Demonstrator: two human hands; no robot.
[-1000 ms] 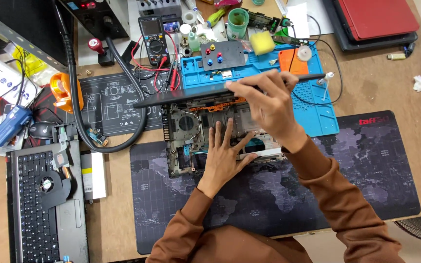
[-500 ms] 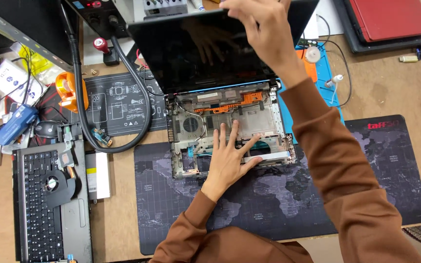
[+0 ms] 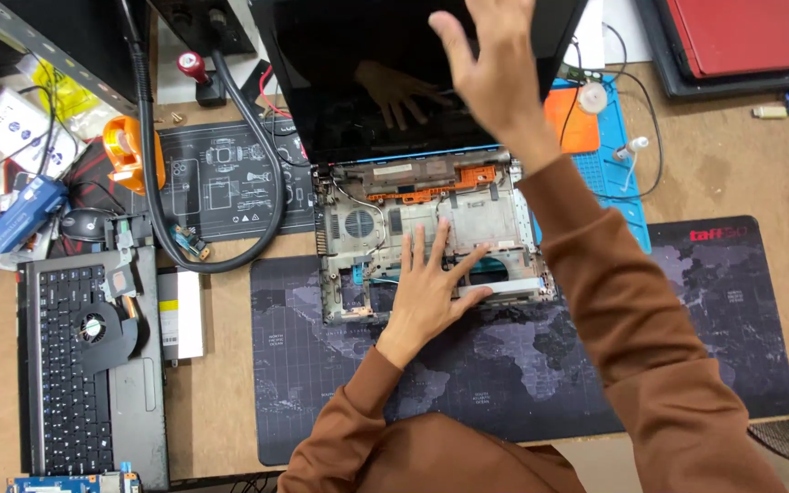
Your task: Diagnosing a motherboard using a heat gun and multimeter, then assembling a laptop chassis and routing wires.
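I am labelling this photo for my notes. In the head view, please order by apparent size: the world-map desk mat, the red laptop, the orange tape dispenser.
1. world-map desk mat, by far the largest.
2. red laptop, partly cut off by the frame edge, so its full size is unsure.
3. orange tape dispenser, the smallest.

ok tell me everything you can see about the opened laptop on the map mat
The laptop has no keyboard deck: its grey base shows a round fan, orange parts and thin wires. The dark, switched-off screen stands raised and reflects a hand. The base lies on the dark world-map mat. The left hand presses flat on the base; the right hand is at the screen's top.
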